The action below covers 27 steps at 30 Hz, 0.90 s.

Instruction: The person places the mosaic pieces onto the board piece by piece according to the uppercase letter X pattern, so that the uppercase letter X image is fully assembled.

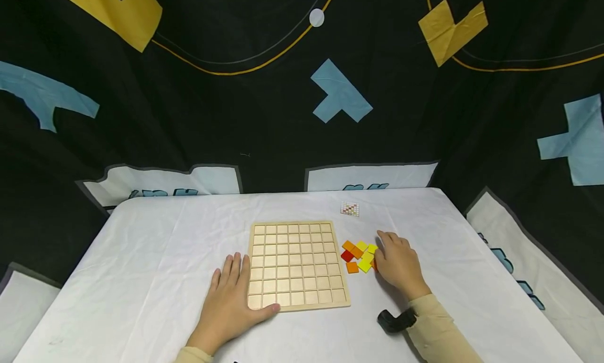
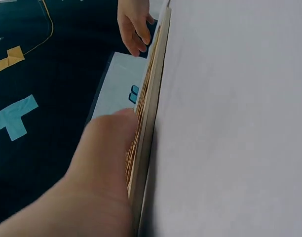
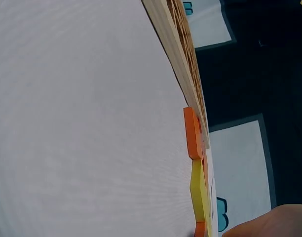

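A square wooden board [image 1: 297, 266] with a grid of shallow cells lies flat on the table. My left hand [image 1: 228, 302] rests at its lower left corner, fingers straight along the left side and thumb on the front edge. To the board's right is a loose cluster of square tiles: several yellow tiles [image 1: 365, 265], several orange tiles [image 1: 352, 267] and a red tile [image 1: 347, 256]. Over the cluster's right side hovers my right hand [image 1: 401, 266], its fingers relaxed and partly covering an orange tile. The right wrist view shows an orange tile [image 3: 192, 133] and a yellow tile [image 3: 198, 190] edge-on.
A small card [image 1: 350, 209] printed with a coloured grid pattern lies behind the tiles. White cloth [image 1: 141, 279] covers the table. Dark patterned curtains [image 1: 264, 121] hang behind it. A black strap piece [image 1: 396, 321] is at the right wrist.
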{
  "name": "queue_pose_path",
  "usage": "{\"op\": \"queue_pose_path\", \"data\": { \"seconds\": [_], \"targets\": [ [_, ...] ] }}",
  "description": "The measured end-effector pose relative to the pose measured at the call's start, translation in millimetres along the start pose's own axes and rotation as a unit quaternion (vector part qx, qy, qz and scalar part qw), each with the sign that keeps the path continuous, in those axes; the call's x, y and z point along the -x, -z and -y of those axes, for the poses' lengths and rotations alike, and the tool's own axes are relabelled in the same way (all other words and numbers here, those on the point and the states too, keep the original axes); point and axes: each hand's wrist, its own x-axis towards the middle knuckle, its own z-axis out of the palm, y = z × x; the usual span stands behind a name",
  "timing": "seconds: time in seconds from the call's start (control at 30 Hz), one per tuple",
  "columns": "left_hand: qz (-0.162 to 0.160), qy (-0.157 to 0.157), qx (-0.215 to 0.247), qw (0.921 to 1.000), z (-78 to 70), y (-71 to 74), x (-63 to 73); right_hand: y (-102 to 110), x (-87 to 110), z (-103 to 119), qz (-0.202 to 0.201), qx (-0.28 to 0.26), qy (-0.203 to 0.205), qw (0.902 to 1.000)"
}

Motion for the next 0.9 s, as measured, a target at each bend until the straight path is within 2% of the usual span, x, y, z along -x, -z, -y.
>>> {"op": "queue_pose_path", "data": {
  "seconds": [0.17, 0.7, 0.9],
  "targets": [
    [0.011, -0.001, 0.009, 0.9999, 0.0, -5.1, 1.4, 0.4, 2.7, -2.7, -0.008, -0.009, 0.007, 0.9999],
    [0.006, -0.017, 0.012, 0.9998, -2.3, -3.4, 1.9, 13.3, 22.3, -17.8, -0.034, -0.031, 0.024, 0.9987],
    [0.004, -0.016, 0.013, 0.9998, -1.2, -5.9, 2.3, 14.8, 23.5, -17.1, -0.02, -0.035, 0.027, 0.9988]
  ]
}}
